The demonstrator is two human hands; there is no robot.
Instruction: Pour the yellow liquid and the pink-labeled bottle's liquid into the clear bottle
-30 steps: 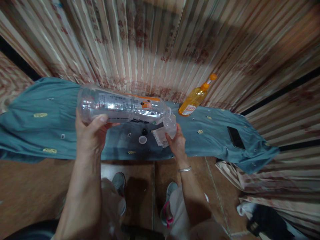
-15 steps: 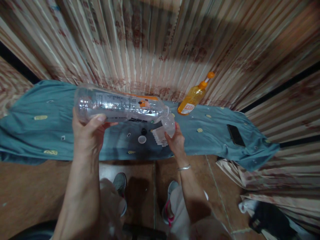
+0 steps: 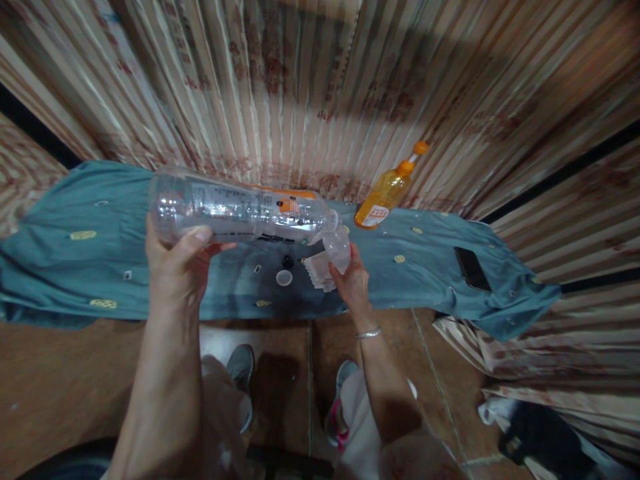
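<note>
Gripping a large clear plastic bottle [image 3: 240,213] near its base, the left hand [image 3: 175,273] holds it almost level above the blue cloth [image 3: 60,267], fingers wrapped under the body and thumb across the near side. The bottle's neck points toward the right hand [image 3: 353,283] and sits just over the mouth of a small clear cup [image 3: 337,248], which that hand clasps from below with fingers closed round it. Bottle mouth and cup rim appear to touch or nearly touch; which cannot be told. Whether liquid is passing between them is not discernible.

Relative to the blue cloth: it covers a low surface set against a striped curtain [image 3: 320,87]. On the cloth, directly beneath the bottle, lie a small white cap [image 3: 284,277] and a small dark cap [image 3: 287,261], just beside each other. A crumpled piece of white paper [image 3: 317,272] lies beside them, partly behind the right hand. An orange bottle [image 3: 385,193] with an orange spout stands at the cloth's far edge, against the curtain. A black phone [image 3: 473,269] lies flat toward the cloth's right end, well apart from both hands.

A thin bracelet [image 3: 367,333] circles the right wrist. Below the cloth's near edge, the person's shoes [image 3: 240,367] rest on brown floor tiles [image 3: 65,380].
</note>
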